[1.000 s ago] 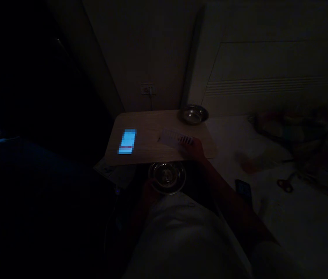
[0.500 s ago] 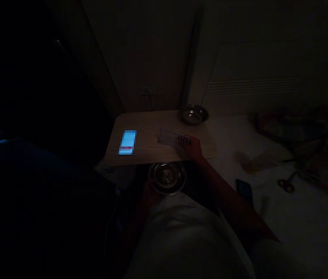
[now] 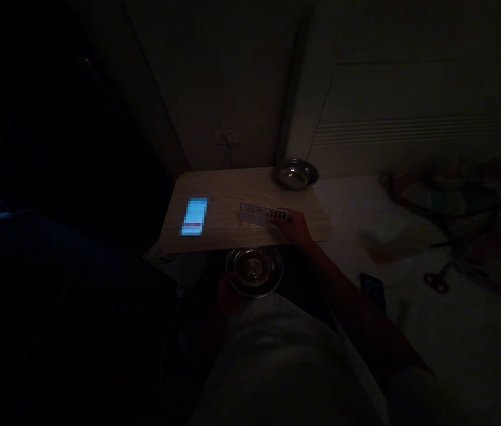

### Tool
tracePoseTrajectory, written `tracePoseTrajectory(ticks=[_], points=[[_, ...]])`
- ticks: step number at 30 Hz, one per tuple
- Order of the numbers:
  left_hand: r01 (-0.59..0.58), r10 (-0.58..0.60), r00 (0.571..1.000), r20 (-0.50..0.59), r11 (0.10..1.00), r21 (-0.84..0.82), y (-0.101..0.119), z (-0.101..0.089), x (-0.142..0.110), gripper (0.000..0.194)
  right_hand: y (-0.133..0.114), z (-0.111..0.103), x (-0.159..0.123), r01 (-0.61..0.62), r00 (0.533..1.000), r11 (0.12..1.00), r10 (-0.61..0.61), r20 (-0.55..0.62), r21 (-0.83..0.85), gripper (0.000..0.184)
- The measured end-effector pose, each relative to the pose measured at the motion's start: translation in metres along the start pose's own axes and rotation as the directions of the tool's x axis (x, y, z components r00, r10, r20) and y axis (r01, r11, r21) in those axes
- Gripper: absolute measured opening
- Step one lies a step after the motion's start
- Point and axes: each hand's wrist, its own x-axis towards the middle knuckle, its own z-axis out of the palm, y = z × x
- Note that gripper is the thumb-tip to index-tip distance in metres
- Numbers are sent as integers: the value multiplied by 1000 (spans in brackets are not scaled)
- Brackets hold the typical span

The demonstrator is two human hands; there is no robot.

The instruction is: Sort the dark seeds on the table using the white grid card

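Note:
The room is very dark. My right hand (image 3: pixel 295 227) is closed on one end of a long, pale slotted strip (image 3: pixel 262 213), whose exact kind I cannot make out. The strip is held over the small wooden table (image 3: pixel 219 186), and a few dark specks show on the wood beside it. Below the table's front edge, my left hand (image 3: pixel 231 290) grips the rim of a shiny metal bowl (image 3: pixel 277 278) at its left side. Something light-catching lies in the bowl's middle, too dim to name.
On the table's left lies a lit phone (image 3: pixel 194 216), its screen blurred. A second metal bowl (image 3: pixel 295 175) stands at the back right corner. To the right, a pale bed surface (image 3: pixel 339 219) holds a dark phone (image 3: pixel 372 291), scissors (image 3: pixel 436 283) and a patterned cloth bundle (image 3: pixel 459 204).
The slotted strip has shifted slightly left and turned so that its row of slots shows more clearly. My left hand and the bowl have barely moved.

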Motion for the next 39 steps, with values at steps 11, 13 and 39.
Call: tracePoseTrajectory(ticks=[11,13,39], points=[[-118,117,993,-24,992,-48,3,-12,-2,28,-9,5,-4,12,1000,999,-12,25,33,25],[-104,103,994,-28,993,-61,3,-11,1,26,-8,7,-5,7,999,999,-8,34,35,25],[-68,68,998,-4,989,-133,7,-1,1,29,-7,4,-24,-72,973,989,41,227,130,30]])
